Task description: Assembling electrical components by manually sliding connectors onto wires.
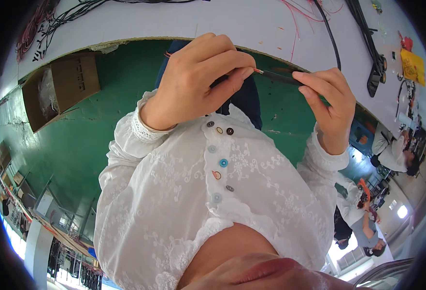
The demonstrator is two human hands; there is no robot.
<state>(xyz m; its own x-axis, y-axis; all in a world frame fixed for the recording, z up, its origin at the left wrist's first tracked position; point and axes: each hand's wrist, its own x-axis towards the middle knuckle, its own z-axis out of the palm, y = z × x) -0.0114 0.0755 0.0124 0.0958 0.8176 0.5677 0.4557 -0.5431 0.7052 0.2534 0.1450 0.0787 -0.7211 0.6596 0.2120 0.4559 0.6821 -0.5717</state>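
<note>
My left hand [198,79] is closed, thumb and forefinger pinching a thin wire with a reddish end [258,71]. A short red length of it also shows behind the knuckles. My right hand [330,101] pinches the far end of a slim black tube or sheath [281,77] between thumb and fingertips. The tube runs between the two hands, close to the wire's end; whether the wire sits inside it, I cannot tell. Both hands are held up near the front edge of a pale worktable [174,21].
Dark cables [73,17] and reddish wires [32,26] lie at the table's far left. Thin red wires [297,21], a black cable [331,34] and a yellow packet [412,66] are on the right. An open cardboard box [73,82] stands on the green floor. People work at right.
</note>
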